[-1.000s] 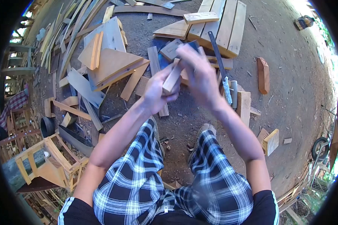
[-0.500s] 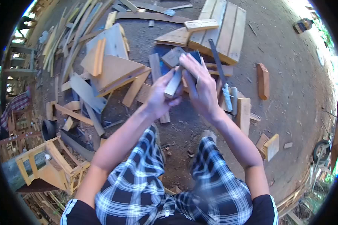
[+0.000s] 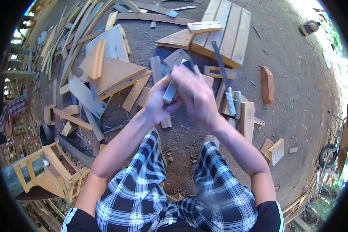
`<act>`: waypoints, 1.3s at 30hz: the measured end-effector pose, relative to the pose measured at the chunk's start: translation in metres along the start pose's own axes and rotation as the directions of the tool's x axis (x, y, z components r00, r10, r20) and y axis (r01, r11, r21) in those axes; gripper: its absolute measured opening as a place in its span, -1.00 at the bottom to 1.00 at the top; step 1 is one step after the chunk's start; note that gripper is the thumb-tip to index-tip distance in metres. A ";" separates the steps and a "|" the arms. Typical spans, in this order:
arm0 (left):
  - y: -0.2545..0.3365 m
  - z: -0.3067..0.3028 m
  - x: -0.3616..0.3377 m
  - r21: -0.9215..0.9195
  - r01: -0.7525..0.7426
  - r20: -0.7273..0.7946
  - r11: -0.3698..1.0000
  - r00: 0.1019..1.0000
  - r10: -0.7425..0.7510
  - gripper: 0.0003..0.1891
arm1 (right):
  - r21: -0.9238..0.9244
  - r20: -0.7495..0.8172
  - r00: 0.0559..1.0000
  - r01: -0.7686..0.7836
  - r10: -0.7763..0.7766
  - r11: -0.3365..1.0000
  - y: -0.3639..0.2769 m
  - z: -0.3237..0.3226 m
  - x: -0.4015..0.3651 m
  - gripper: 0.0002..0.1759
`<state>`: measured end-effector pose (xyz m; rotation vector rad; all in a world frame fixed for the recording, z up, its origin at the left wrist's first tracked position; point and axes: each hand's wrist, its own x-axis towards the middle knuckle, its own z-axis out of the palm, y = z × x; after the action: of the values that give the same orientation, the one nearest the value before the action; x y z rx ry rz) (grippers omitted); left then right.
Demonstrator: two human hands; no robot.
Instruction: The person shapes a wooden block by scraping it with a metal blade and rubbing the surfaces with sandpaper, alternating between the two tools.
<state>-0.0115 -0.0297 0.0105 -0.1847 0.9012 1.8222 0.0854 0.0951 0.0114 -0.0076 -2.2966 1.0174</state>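
My left hand (image 3: 156, 98) is closed around a short straight-edged bar (image 3: 169, 92) with a pale, narrow face. The bar is held tilted above the ground, and its material is hard to make out. My right hand (image 3: 200, 98) is at the bar's upper part, its fingers smeared by motion and partly across the bar. Whether those fingers grip anything cannot be seen. Just beyond the hands lies a flat wooden block (image 3: 178, 57). A handsaw (image 3: 221, 67) with a pale wrapped handle rests to the right of my right hand.
A slatted wooden panel (image 3: 230, 33) lies at the far right of the work area. Stacked boards (image 3: 118, 75) are on the left, with long strips (image 3: 75, 42) behind. A reddish wood block (image 3: 267, 85) sits on the right. A small wooden frame (image 3: 58, 166) stands at lower left.
My right hand has shifted left and across the bar, its fingers now more blurred. My left hand still holds the bar, slightly further left in view.
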 end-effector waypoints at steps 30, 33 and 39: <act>0.004 0.010 -0.001 0.108 0.078 0.123 0.991 0.988 -0.091 -0.63 | 0.132 -0.120 0.954 -0.260 0.276 0.957 0.024 -0.023 0.015 -0.63; -0.001 -0.007 0.009 0.069 0.070 0.207 0.995 0.975 -0.083 -0.62 | 0.170 -0.068 0.960 -0.259 0.273 0.951 0.026 -0.019 0.014 -0.62; -0.001 0.035 0.003 0.058 -0.052 -0.262 0.997 0.963 0.066 -0.65 | -0.034 0.046 0.998 -0.037 0.038 0.999 -0.018 0.005 -0.008 -0.53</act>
<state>-0.0021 -0.0043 0.0336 -0.3793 1.1478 1.8555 0.0937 0.0773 0.0165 -0.0410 -2.3640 1.0078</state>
